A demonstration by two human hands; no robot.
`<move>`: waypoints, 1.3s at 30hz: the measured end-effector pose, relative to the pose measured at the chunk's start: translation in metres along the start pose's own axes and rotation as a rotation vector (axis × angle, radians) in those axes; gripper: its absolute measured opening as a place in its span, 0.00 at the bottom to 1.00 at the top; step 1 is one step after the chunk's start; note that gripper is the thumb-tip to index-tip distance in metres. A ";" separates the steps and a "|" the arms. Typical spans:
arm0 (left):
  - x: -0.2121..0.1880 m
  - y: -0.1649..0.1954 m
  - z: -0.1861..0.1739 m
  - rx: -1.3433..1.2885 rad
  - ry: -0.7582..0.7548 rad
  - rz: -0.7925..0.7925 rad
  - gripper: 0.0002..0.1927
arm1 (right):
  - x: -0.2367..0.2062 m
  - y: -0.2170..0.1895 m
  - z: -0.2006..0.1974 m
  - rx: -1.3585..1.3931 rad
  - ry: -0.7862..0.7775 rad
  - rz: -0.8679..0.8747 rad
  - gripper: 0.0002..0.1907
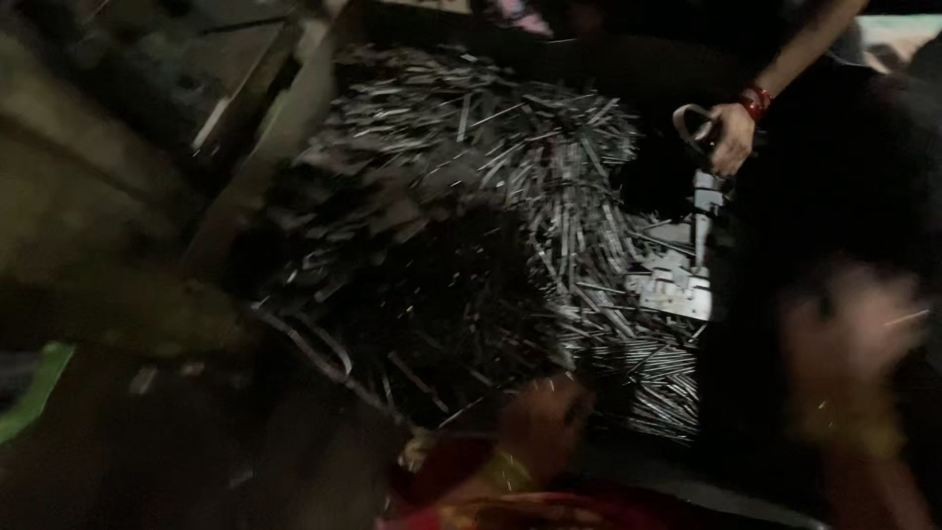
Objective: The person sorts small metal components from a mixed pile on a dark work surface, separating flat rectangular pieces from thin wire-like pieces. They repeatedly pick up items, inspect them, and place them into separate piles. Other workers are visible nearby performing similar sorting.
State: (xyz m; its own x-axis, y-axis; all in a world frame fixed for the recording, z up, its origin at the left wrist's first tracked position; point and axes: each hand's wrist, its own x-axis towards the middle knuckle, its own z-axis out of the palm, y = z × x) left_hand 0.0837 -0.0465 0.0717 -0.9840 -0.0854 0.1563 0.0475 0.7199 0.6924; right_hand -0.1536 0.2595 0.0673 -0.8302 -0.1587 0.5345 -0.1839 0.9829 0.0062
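Note:
A big heap of thin metal strips and rods (pixel 471 196) fills the middle of the dim, blurred view. My left hand (pixel 545 417), with a gold bangle and a red sleeve, rests at the heap's near edge; its fingers look curled, but the blur hides whether they hold anything. My right hand (pixel 849 334) is raised at the right, badly smeared. A thin bright sliver (pixel 908 316) shows beside it, and the grip on it is unclear.
Another person's hand (pixel 731 137) with red bangles holds a metal loop (pixel 692 123) at the upper right. Flat pale metal pieces (pixel 672 285) lie at the heap's right side. A bent wire (pixel 314 344) curves along the heap's left front. Dark machinery stands upper left.

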 end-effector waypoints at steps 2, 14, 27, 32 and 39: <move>0.023 -0.011 -0.044 0.402 0.147 0.111 0.06 | -0.068 -0.070 -0.029 0.057 -0.416 -0.197 0.27; 0.169 -0.168 -0.205 0.953 0.116 0.055 0.19 | -0.165 -0.215 -0.122 0.289 -0.318 -0.114 0.29; 0.007 -0.052 -0.147 1.154 0.372 0.309 0.21 | -0.159 -0.209 -0.137 0.560 -0.556 0.030 0.17; 0.012 0.016 -0.167 0.462 0.157 0.447 0.15 | -0.140 -0.197 -0.123 1.085 -0.304 -0.023 0.35; 0.098 0.032 -0.025 -0.750 -0.616 0.211 0.19 | -0.149 -0.126 -0.119 1.532 -0.822 0.617 0.20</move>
State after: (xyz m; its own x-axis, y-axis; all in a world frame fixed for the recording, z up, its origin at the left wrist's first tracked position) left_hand -0.0071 -0.0491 0.1273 -0.8500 0.5204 0.0818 0.1190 0.0384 0.9922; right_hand 0.0555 0.1703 0.0877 -0.8871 -0.3144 -0.3380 0.3397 0.0512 -0.9392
